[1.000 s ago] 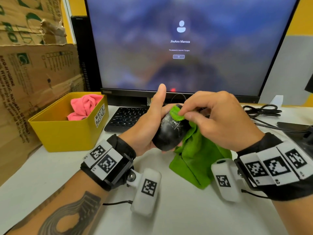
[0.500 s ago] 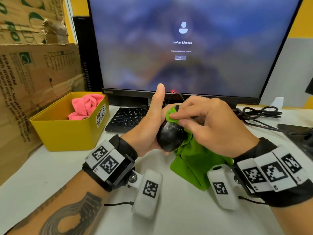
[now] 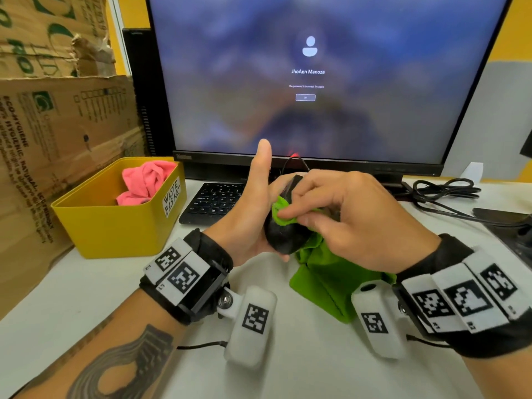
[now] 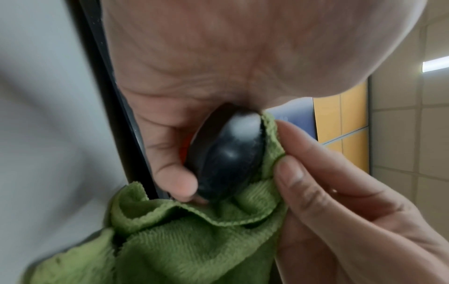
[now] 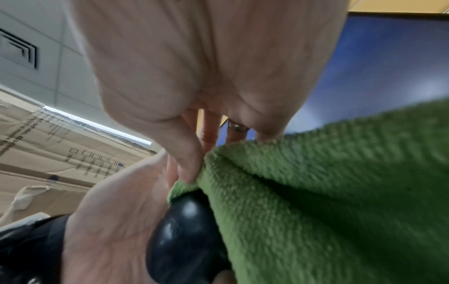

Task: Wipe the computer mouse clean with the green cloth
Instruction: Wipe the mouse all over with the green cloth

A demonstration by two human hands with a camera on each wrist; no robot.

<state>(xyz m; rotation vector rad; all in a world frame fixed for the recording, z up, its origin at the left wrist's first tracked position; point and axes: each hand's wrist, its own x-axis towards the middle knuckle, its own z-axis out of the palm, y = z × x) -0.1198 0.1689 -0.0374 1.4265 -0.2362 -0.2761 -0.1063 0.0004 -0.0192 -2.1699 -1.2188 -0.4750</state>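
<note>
A black computer mouse (image 3: 283, 236) (image 4: 228, 155) (image 5: 184, 236) is held up off the desk in my left hand (image 3: 253, 220), fingers curled under it and the thumb sticking straight up. My right hand (image 3: 342, 223) pinches a fold of the green cloth (image 3: 325, 272) (image 4: 194, 240) (image 5: 328, 201) and presses it onto the mouse's upper left side. The rest of the cloth hangs down onto the white desk (image 3: 86, 298). The mouse's cable (image 3: 290, 162) loops up behind it. My right hand hides much of the mouse's top.
A yellow bin (image 3: 115, 223) labelled waste basket holds a pink cloth (image 3: 144, 182) at the left. A black keyboard (image 3: 213, 203) and a monitor (image 3: 311, 82) stand behind my hands. Cardboard boxes (image 3: 57, 139) line the left edge. Black cables (image 3: 449, 194) lie at the right.
My right hand has slid the pinched cloth down and leftward over the mouse, from its top edge toward its left side. My left hand keeps the same hold.
</note>
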